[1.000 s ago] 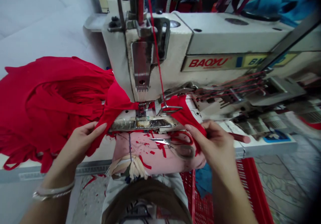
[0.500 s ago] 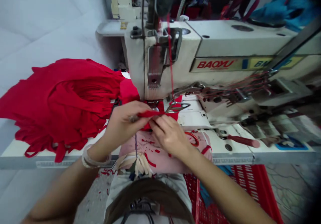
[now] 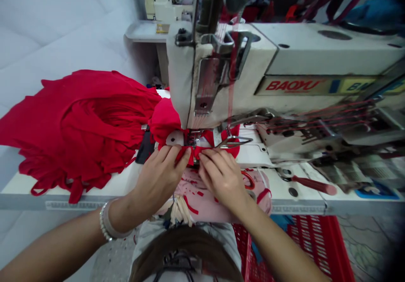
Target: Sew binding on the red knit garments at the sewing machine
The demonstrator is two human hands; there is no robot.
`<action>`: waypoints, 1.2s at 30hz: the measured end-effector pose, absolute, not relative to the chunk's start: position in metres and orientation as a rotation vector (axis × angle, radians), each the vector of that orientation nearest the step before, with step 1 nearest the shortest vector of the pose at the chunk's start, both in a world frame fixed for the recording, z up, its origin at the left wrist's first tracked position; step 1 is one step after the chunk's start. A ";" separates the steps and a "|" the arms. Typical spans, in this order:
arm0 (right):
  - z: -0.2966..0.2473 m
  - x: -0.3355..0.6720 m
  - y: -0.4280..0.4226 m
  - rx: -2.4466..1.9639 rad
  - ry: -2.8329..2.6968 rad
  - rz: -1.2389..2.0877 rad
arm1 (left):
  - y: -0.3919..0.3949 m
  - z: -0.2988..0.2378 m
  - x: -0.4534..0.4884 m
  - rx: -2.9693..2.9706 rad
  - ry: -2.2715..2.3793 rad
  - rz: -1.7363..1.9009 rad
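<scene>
My left hand (image 3: 161,172) pinches a piece of red fabric (image 3: 183,153) just in front of the sewing machine's (image 3: 221,100) presser foot (image 3: 193,138). On the other side of the foot, my right hand (image 3: 221,174) presses fingertips and thumb onto the same fabric at its right. The fabric lies across the machine bed, its front edge under or close to the foot; the exact contact is hidden. Red threads (image 3: 232,75) run down the machine head. Beside my left hand a big heap of red fabric pieces (image 3: 79,122) rests on the table.
A red-handled tool (image 3: 313,186) lies on the table (image 3: 299,206) at right. A pink cloth (image 3: 209,206) with red scraps hangs over the front edge. Orange scissor-like handles (image 3: 249,180) sit by my right wrist. Below right stands a red basket (image 3: 322,240).
Both hands have lowered the red fabric from in front of the machine onto its bed by the presser foot. The fingers have turned downward, and the view has shifted slightly.
</scene>
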State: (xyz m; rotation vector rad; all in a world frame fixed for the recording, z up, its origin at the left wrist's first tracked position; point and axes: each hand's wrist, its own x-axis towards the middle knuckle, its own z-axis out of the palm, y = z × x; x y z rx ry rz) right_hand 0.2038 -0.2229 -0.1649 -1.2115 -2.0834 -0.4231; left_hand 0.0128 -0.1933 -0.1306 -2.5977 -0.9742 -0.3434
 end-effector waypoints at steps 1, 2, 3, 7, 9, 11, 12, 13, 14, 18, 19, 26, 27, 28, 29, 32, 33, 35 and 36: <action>-0.165 0.203 -0.222 -1.208 -2.017 -0.356 | -0.193 -0.131 0.014 -2.591 -0.967 -0.353; -0.166 0.202 -0.222 -1.206 -1.965 -0.294 | -0.193 -0.132 0.015 -2.587 -0.958 -0.357; -0.167 0.202 -0.222 -1.204 -1.936 -0.252 | -0.193 -0.133 0.015 -2.588 -0.946 -0.359; -0.170 0.200 -0.224 -1.177 -2.061 -0.311 | -0.193 -0.135 0.016 -2.605 -0.919 -0.386; -0.170 0.200 -0.225 -1.162 -2.115 -0.346 | -0.193 -0.136 0.015 -2.612 -0.909 -0.419; -0.168 0.201 -0.225 -1.152 -2.122 -0.314 | -0.192 -0.137 0.014 -2.624 -0.901 -0.434; -0.168 0.202 -0.225 -1.145 -2.122 -0.299 | -0.192 -0.138 0.014 -2.628 -0.899 -0.438; -0.167 0.202 -0.225 -1.138 -2.133 -0.299 | -0.192 -0.139 0.014 -2.634 -0.899 -0.438; -0.166 0.202 -0.225 -1.134 -2.154 -0.315 | -0.191 -0.139 0.014 -2.641 -0.903 -0.438; -0.165 0.202 -0.227 -1.162 -2.232 -0.442 | -0.191 -0.141 0.013 -2.656 -0.922 -0.465; -0.165 0.201 -0.227 -1.171 -2.237 -0.454 | -0.191 -0.142 0.012 -2.657 -0.915 -0.475; -0.163 0.201 -0.226 -1.199 -2.233 -0.493 | -0.190 -0.144 0.008 -2.676 -0.889 -0.489; -0.162 0.201 -0.225 -1.196 -2.234 -0.502 | -0.190 -0.145 0.008 -2.681 -0.892 -0.481; -0.161 0.201 -0.224 -1.193 -2.236 -0.508 | -0.190 -0.144 0.008 -2.684 -0.894 -0.476; -0.160 0.201 -0.224 -1.189 -2.241 -0.509 | -0.190 -0.144 0.008 -2.685 -0.896 -0.472; -0.159 0.203 -0.224 -1.171 -2.255 -0.498 | -0.189 -0.143 0.010 -2.682 -0.906 -0.475; -0.160 0.203 -0.224 -1.166 -2.259 -0.488 | -0.189 -0.142 0.010 -2.683 -0.912 -0.476; -0.161 0.202 -0.224 -1.169 -2.249 -0.470 | -0.189 -0.141 0.011 -2.687 -0.917 -0.479; -0.162 0.201 -0.224 -1.179 -2.233 -0.463 | -0.189 -0.140 0.012 -2.689 -0.914 -0.482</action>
